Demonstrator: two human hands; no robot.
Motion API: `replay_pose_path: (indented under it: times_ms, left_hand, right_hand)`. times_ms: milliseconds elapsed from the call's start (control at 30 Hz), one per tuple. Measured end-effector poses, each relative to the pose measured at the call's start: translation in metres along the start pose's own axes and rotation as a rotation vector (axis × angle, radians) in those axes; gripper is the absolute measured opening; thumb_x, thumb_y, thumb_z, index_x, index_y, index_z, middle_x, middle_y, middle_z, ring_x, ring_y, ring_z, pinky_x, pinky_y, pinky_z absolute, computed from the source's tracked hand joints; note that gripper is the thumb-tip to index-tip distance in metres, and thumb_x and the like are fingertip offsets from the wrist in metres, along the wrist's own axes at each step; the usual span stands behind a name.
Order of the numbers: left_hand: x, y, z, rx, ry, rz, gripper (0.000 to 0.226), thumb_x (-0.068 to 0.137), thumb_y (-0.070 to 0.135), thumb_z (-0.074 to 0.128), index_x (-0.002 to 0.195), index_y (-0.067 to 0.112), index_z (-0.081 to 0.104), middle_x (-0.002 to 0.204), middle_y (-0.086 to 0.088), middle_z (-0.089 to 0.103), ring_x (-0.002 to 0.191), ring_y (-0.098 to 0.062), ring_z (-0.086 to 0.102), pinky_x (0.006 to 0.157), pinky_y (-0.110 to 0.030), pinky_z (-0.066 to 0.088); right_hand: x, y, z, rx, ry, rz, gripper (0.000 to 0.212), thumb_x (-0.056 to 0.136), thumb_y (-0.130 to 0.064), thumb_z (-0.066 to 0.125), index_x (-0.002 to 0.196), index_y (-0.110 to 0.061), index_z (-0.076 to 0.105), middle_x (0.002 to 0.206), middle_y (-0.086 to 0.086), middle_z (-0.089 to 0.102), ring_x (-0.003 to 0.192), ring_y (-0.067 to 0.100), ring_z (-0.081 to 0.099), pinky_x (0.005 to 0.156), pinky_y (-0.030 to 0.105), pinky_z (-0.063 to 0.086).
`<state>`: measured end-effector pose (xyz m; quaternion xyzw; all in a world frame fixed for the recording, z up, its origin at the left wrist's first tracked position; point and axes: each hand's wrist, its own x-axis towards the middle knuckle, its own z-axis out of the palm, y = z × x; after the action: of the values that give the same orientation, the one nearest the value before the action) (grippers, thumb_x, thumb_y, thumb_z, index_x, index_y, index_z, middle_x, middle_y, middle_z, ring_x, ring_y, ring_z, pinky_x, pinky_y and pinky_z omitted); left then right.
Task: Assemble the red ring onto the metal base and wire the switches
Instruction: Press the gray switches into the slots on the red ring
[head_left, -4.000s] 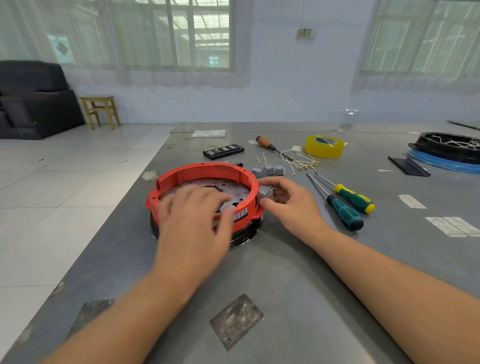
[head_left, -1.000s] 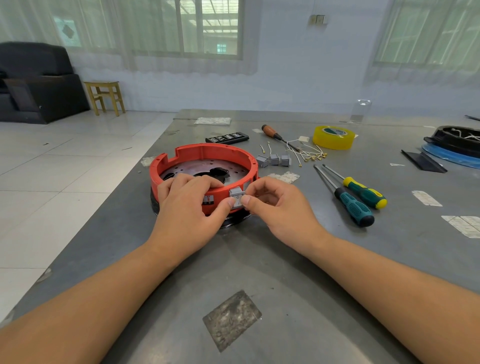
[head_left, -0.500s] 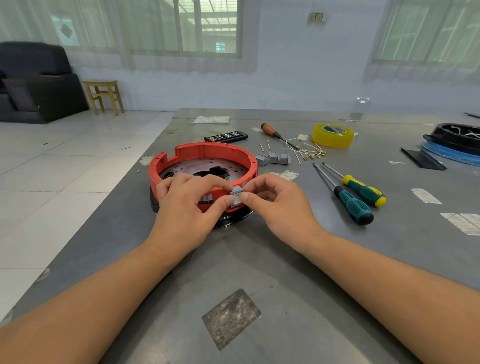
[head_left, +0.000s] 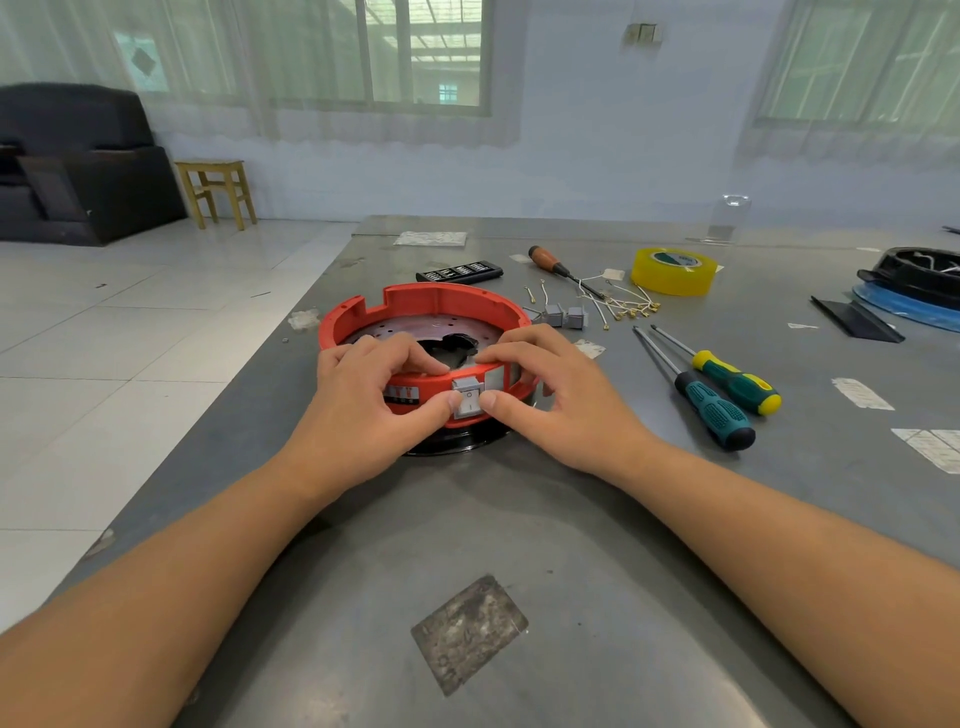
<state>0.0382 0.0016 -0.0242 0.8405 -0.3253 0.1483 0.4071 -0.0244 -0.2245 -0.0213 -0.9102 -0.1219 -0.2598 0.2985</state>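
Note:
The red ring (head_left: 441, 304) sits on the round metal base (head_left: 410, 332), whose dark lower rim (head_left: 457, 441) shows under my hands. A grey rocker switch (head_left: 468, 399) sits in the ring's near wall. My left hand (head_left: 371, 402) grips the ring's near rim, fingers hooked inside and thumb pressing the switch's left side. My right hand (head_left: 550, 392) grips the rim likewise, thumb pressing the switch's right side. Two loose grey switches (head_left: 565, 316) and a bunch of short wires with brass terminals (head_left: 626, 306) lie behind the ring.
Two green-handled screwdrivers (head_left: 719, 389) lie to the right. Behind are a wooden-handled screwdriver (head_left: 550, 262), a yellow tape roll (head_left: 674, 270) and a black bit case (head_left: 460, 271). A black and blue assembly (head_left: 914, 291) is at far right. The table's left edge (head_left: 249, 374) drops to tiled floor.
The switch, held at the ring's near wall before, now sits in the wall. Both hands have closed over the rim with thumbs on the switch.

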Motion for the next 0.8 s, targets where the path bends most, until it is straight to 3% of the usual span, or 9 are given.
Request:
replay_pose_path:
  times_ms: [100,267,400,500,800]
  left_hand:
    - [-0.0007,-0.0009,-0.0041,-0.009,-0.031,-0.005,0.024,0.078,0.056,0.066,0.099,0.045,0.064,0.103,0.018,0.057,0.117,-0.012,0.035,0.093,-0.014,0.029]
    - [-0.0015,-0.001,-0.0086,0.001,-0.072,0.017,0.029,0.077,0.061,0.062,0.101,0.045,0.06,0.104,0.016,0.058,0.107,-0.005,0.035,0.1,-0.031,0.032]
    - [-0.0001,-0.0013,-0.0083,0.042,-0.108,0.001,0.04,0.07,0.067,0.053,0.102,0.045,0.058,0.107,0.014,0.057,0.117,-0.015,0.039,0.097,-0.021,0.03]
    - [-0.0002,-0.0019,-0.006,0.05,-0.097,-0.006,0.037,0.071,0.066,0.054,0.099,0.043,0.056,0.106,0.015,0.055,0.116,-0.013,0.036,0.091,-0.014,0.032]
    - [0.0013,-0.0046,-0.0028,0.039,-0.077,0.0,0.019,0.089,0.041,0.072,0.1,0.039,0.057,0.105,0.013,0.057,0.115,-0.015,0.039,0.087,-0.016,0.035]
  right_hand:
    - [-0.0004,-0.0013,0.002,0.004,-0.007,-0.007,0.032,0.092,-0.034,0.072,0.123,-0.028,0.069,0.122,-0.011,0.056,0.118,0.01,0.052,0.099,0.027,0.043]
    - [-0.0015,-0.0055,0.004,-0.036,0.014,-0.021,0.033,0.089,-0.041,0.069,0.119,-0.028,0.069,0.12,-0.013,0.056,0.117,0.01,0.052,0.101,0.031,0.044]
    - [-0.0014,-0.0073,0.0045,-0.066,0.01,-0.016,0.033,0.088,-0.043,0.067,0.117,-0.029,0.068,0.119,-0.013,0.057,0.116,0.012,0.052,0.101,0.031,0.044]
    - [-0.0008,-0.0068,0.0046,-0.082,0.009,-0.016,0.032,0.088,-0.044,0.066,0.116,-0.03,0.067,0.118,-0.013,0.058,0.116,0.012,0.052,0.1,0.03,0.043]
    - [0.0008,-0.0085,0.0064,-0.122,0.012,-0.005,0.025,0.091,-0.041,0.068,0.112,-0.028,0.065,0.114,-0.012,0.058,0.111,0.013,0.051,0.096,0.029,0.043]
